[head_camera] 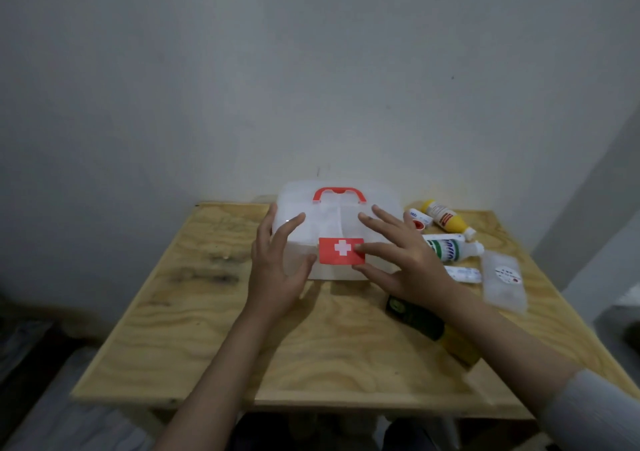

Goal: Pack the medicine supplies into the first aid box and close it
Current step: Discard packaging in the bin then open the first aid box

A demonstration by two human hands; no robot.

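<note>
First aid box (337, 232): translucent, lid down, red handle (339, 194) on top, red label with white cross (341, 250) on the near face; set on the wooden surface (214, 312) between the two hands.
Left hand (277, 270): fingers spread, nothing gripped, held against the box's left side.
Right hand (398, 263): fingers spread, nothing gripped, laid over the box's right front corner, one fingertip at the label.
Supplies: yellow bottle (446, 218), white bottle (453, 248), small tubes and a clear flat case (504, 284) are seen beyond and right of the right hand.
Dark green packet (412, 315): partly covered under the right wrist.
</note>
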